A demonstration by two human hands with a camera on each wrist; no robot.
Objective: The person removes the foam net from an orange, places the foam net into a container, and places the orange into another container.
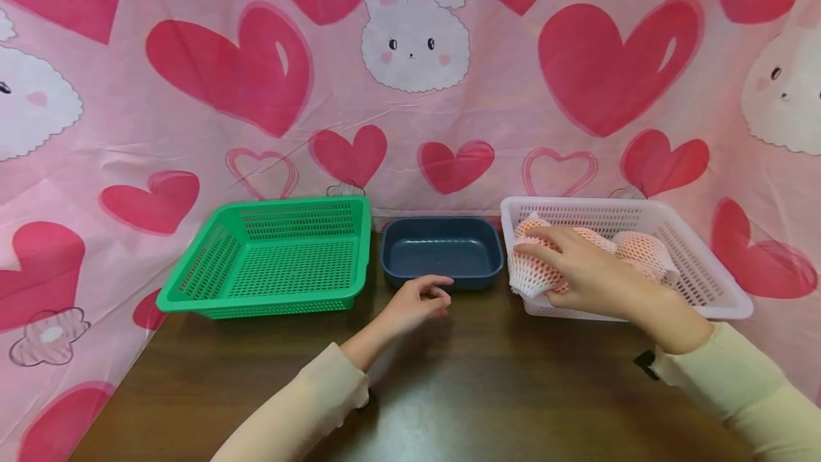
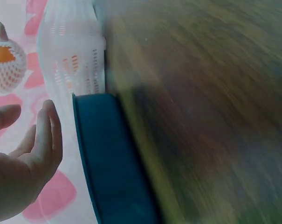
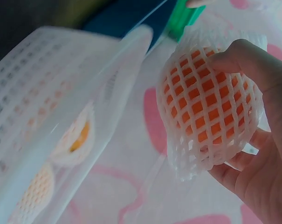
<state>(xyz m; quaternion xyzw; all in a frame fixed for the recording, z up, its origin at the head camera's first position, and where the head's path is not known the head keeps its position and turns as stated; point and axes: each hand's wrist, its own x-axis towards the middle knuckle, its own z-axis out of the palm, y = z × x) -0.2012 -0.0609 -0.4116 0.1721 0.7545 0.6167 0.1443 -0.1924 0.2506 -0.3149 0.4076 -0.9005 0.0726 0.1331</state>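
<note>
My right hand grips a round orange-coloured fruit in a white foam net, thumb on one side and fingers on the other. In the head view the netted fruit overlaps the left end of the white basket; the right wrist view shows it above the basket's rim. Several more netted fruits lie inside that basket, partly hidden behind the hand. My left hand hovers at the near edge of the dark blue tub, its fingers loosely bent around nothing.
A green basket with perforated walls stands on the left of the brown wooden table. The blue tub sits between the two baskets. Behind them hangs a pink cloth with hearts and rabbits.
</note>
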